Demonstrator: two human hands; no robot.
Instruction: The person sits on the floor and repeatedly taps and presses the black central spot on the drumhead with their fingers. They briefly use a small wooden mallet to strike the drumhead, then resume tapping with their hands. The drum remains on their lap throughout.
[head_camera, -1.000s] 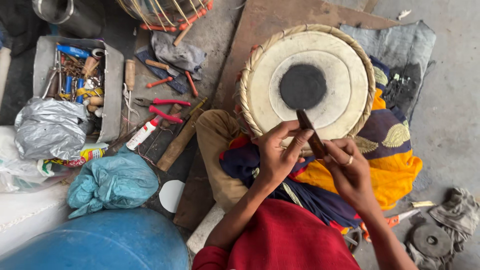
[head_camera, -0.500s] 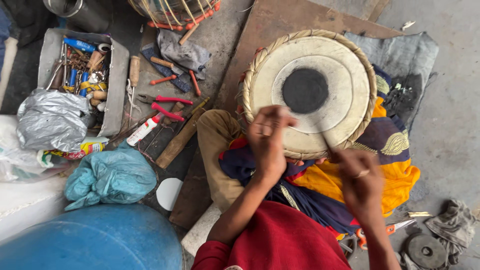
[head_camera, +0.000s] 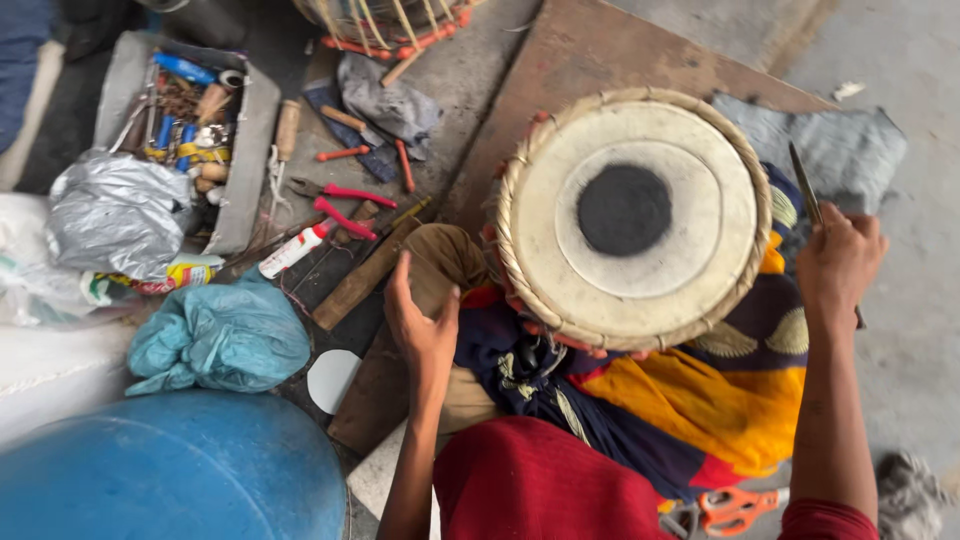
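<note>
A round hand drum with a pale skin head, a black central disc and a woven straw-coloured rim (head_camera: 632, 215) rests tilted on the person's lap, propped on a bundle of dark blue, yellow and red patterned cloth (head_camera: 690, 400), with a brown wooden board (head_camera: 600, 70) on the floor behind it. The right hand (head_camera: 838, 265) is just beside the drum's right edge, fingers curled tight around a thin, dark blade-like tool (head_camera: 806, 190) whose tip points up and away; whether it touches the rim cannot be told. The left hand (head_camera: 420, 320) is held near the drum's left side above the tan-trousered knee (head_camera: 440, 265), fingers loosely together and slightly bent, holding nothing visible. Further left, red-handled pliers (head_camera: 335, 205), a white tube (head_camera: 295, 250) and a wooden stick (head_camera: 360, 280) lie on the grey floor, beside a grey tray of mixed small tools (head_camera: 240, 150). A crumpled silver bag (head_camera: 115, 215), a teal plastic bag (head_camera: 215, 340) and a large blue barrel (head_camera: 170, 470) crowd the lower left. Orange-handled scissors (head_camera: 735, 508) lie by the red garment (head_camera: 540, 485) at the bottom edge.
</note>
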